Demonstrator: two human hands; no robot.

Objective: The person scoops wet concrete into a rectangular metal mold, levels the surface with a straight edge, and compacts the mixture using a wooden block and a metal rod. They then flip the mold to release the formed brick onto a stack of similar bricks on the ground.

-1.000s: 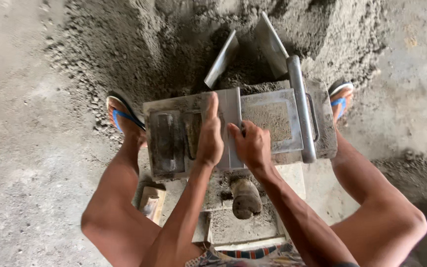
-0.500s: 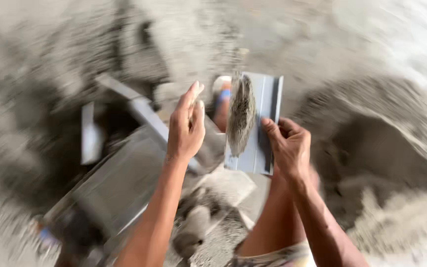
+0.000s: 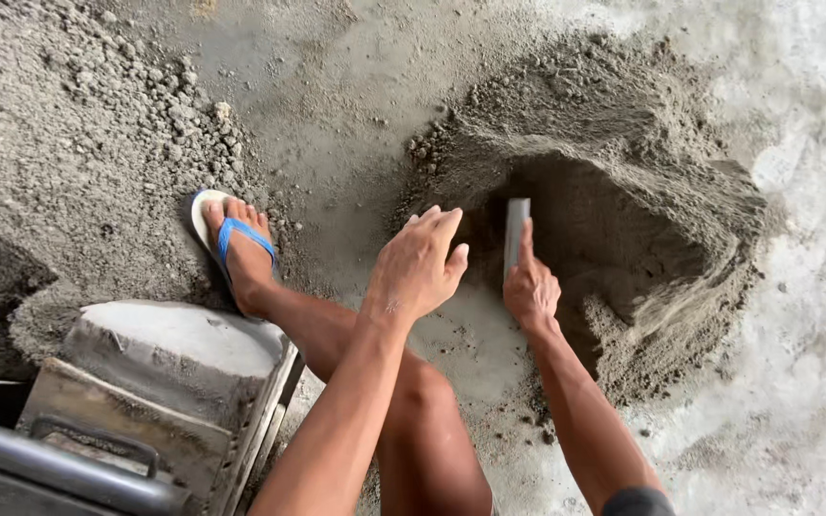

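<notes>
My right hand (image 3: 529, 285) grips a flat grey metal plate (image 3: 515, 232), held on edge and pushed into the hollow of a grey sand-cement heap (image 3: 623, 191). My left hand (image 3: 420, 266) hovers just left of it with the fingers loosely apart, holding nothing. Below both forearms is my bent leg, and my foot in a blue-strapped sandal (image 3: 227, 239) rests on the floor to the left.
A grey metal block mould (image 3: 164, 382) with a tube handle (image 3: 59, 468) sits at the lower left. A second heap of coarse grey mix (image 3: 78, 124) covers the upper left. Bare concrete floor (image 3: 336, 115) lies between the heaps.
The view has swung right, from the mould to the sand-cement heap. Both hands left the mould; the right hand now pushes the metal plate into the heap.
</notes>
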